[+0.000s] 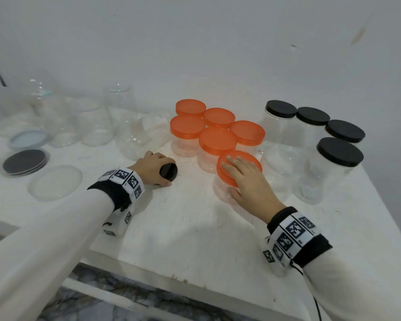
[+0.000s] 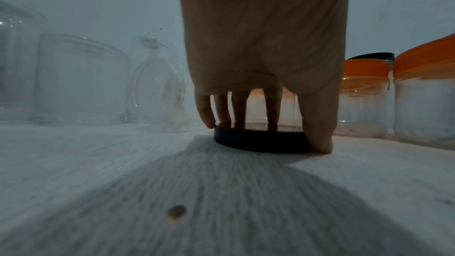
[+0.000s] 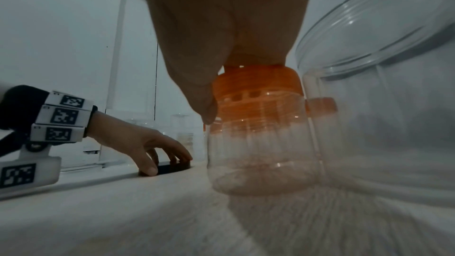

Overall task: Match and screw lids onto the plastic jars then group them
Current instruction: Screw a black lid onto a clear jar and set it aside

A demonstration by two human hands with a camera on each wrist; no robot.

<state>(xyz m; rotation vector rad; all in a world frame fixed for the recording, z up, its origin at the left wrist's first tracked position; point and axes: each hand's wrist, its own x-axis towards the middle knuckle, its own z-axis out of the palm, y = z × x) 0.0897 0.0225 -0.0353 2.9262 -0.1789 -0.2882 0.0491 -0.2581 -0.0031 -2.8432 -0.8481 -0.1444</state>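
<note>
The left hand (image 1: pixel 153 167) sits left of centre in the head view, fingers curled down over a black lid (image 1: pixel 169 172) that lies flat on the white table (image 1: pixel 183 228). In the left wrist view the fingertips (image 2: pixel 204 116) rest along the lid's far rim and the thumb presses its right edge, so the hand grips the lid.

The right hand (image 1: pixel 243 179), just right of centre, lies on top of an orange lid (image 1: pixel 252 158) that sits on a clear jar (image 1: pixel 220 188). Its fingers spread over the lid's top and the thumb hooks down against the jar's side. In the right wrist view the jar (image 3: pixel 261 143) looks tilted, its base touching the table; whether the lid is screwed tight I cannot tell.

Behind this jar, in the upper middle of the head view, 5 more orange-lidded jars (image 1: pixel 215 137) stand touching in a cluster. To the right, 4 black-lidded jars (image 1: pixel 338 151) form a curved row, with an open clear jar (image 1: pixel 280 163) in front of them.

At the upper left stand several open clear jars (image 1: pixel 95 119). In front of them, at the left edge, lie loose lids: a pale blue one (image 1: pixel 28 139), a dark one (image 1: pixel 24 161) and a clear one (image 1: pixel 55 182).
</note>
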